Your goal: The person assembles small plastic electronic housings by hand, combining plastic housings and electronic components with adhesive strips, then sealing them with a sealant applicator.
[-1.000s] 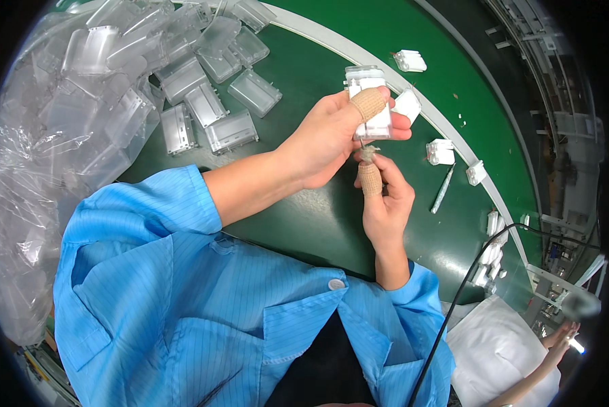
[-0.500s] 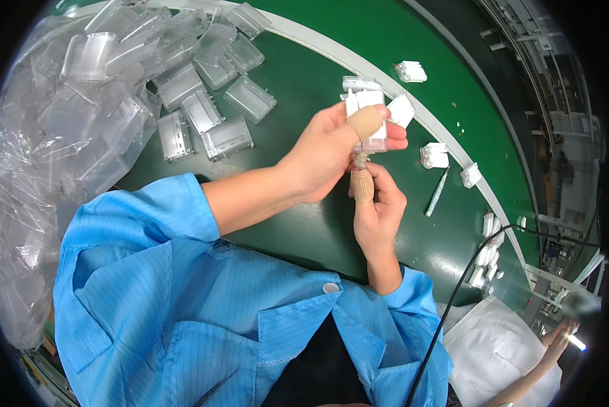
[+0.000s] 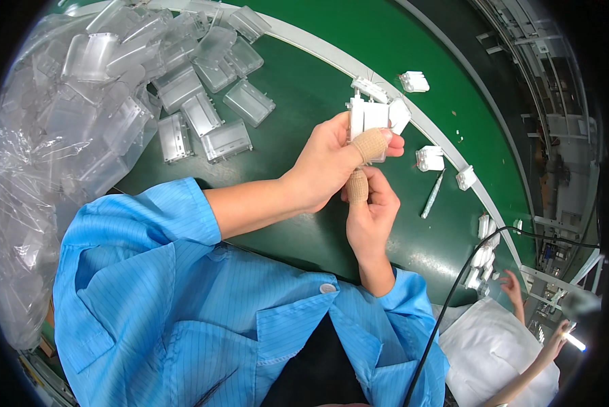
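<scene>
My left hand [image 3: 331, 159] is closed around a white plastic housing [image 3: 369, 117] with a clear part at its lower end. Its thumb, in a tan finger cover, presses across the housing's face. Just below, my right hand [image 3: 372, 214] is closed, its covered thumb pointing up against the underside of my left hand. What lies between the right fingers, if anything, is hidden. Beyond the held housing, a white piece [image 3: 399, 117] rests by the table's pale rim. To the right lie another white housing [image 3: 430, 159] and a slim pale-green pen-like tool [image 3: 433, 195].
Clear plastic cases [image 3: 249, 102] lie at the left beside a large clear bag [image 3: 67, 163] full of them. More white housings [image 3: 414, 81] sit along the far rim [image 3: 318, 51]. A black cable [image 3: 454, 292] crosses at right, near a co-worker's hand [image 3: 513, 288] and white garment [image 3: 494, 346].
The held housing has tilted and shifted slightly, and my left thumb sits lower on it. My right hand has moved a little left, closer under the left. A co-worker's hand has appeared at right.
</scene>
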The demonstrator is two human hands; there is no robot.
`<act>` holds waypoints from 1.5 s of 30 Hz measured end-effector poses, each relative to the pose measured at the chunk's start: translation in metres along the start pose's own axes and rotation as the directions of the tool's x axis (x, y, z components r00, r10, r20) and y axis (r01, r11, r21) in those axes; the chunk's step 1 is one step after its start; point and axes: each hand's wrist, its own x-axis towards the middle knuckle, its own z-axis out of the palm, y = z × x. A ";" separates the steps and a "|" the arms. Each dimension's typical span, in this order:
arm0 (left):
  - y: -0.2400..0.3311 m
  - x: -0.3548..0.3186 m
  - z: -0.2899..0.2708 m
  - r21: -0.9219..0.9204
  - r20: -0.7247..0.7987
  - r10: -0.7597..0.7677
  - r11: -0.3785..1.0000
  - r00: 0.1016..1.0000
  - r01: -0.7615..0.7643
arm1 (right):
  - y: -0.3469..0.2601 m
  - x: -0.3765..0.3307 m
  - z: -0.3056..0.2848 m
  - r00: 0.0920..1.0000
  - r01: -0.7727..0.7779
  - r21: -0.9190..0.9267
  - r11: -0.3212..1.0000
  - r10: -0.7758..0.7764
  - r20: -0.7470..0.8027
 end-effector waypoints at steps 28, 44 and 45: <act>0.008 0.005 0.003 -0.099 -0.016 -0.297 0.951 0.955 0.294 | -0.009 -0.008 -0.044 0.942 -0.276 0.087 0.957 0.252 0.220; 0.011 0.002 0.005 -0.145 -0.049 -0.259 0.957 0.965 0.250 | -0.013 -0.010 -0.036 0.929 -0.334 0.154 0.930 0.297 0.221; 0.011 0.003 0.005 -0.130 -0.061 -0.247 0.962 0.967 0.238 | -0.014 -0.010 -0.037 0.931 -0.323 0.130 0.937 0.291 0.219</act>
